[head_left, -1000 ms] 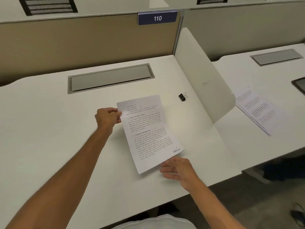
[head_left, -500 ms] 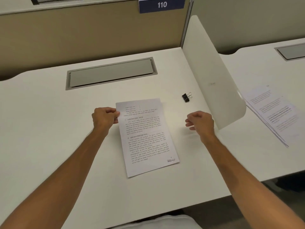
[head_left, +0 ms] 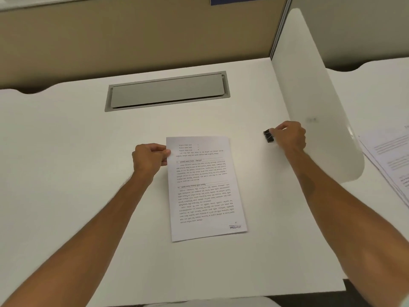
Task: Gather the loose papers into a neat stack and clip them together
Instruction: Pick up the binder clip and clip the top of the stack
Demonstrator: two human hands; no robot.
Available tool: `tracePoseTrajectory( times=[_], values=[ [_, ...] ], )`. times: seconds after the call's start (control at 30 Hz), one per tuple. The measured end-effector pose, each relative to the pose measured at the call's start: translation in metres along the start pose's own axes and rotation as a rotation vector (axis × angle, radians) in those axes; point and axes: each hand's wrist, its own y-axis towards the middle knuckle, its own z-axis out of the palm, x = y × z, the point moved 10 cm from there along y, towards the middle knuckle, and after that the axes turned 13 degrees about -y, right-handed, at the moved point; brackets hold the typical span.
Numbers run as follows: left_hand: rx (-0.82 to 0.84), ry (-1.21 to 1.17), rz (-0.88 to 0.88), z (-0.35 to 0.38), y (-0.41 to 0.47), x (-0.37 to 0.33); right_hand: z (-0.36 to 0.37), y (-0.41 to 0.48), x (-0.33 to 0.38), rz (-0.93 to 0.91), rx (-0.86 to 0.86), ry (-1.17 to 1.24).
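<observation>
The white desk [head_left: 66, 173] spans the view; a grey cable flap [head_left: 167, 91] is set into it beyond the stack of papers [head_left: 205, 187], and a white divider panel [head_left: 309, 96] stands to the stack's right; the stack lies flat near the desk's middle; the left hand [head_left: 150, 159] pinches the stack's upper left edge; the right hand [head_left: 290, 137], well right of the stack, has its fingertips closed on the black binder clip [head_left: 268, 136], which sits at the desk surface right of the stack's top corner.

Study carrel, non-task fixtures.
White desk [head_left: 66, 173] with grey cable hatch [head_left: 167, 91], beige back panel [head_left: 132, 38], white side divider [head_left: 309, 85]; neighbouring desk [head_left: 374, 89] beyond.
</observation>
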Motion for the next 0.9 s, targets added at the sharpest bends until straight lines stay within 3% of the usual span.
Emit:
tracePoseTrajectory(
  times=[0.2, 0.4, 0.7, 0.9],
  values=[
    [0.030, 0.024, 0.044, 0.003, -0.004, -0.009, 0.003, 0.010, 0.004, -0.027, 0.044, 0.157],
    [0.058, 0.056, 0.083, 0.007, -0.006, -0.013, 0.014, -0.025, 0.069, -0.334, 0.279, 0.403],
    [0.089, 0.011, 0.141, 0.009, -0.017, -0.022, 0.017, -0.103, 0.176, -0.709, 0.319, 0.291],
    [0.098, 0.032, 0.227, 0.014, -0.029, -0.032, 0.029, -0.147, 0.217, -0.838, 0.339, 0.222]
  ],
)
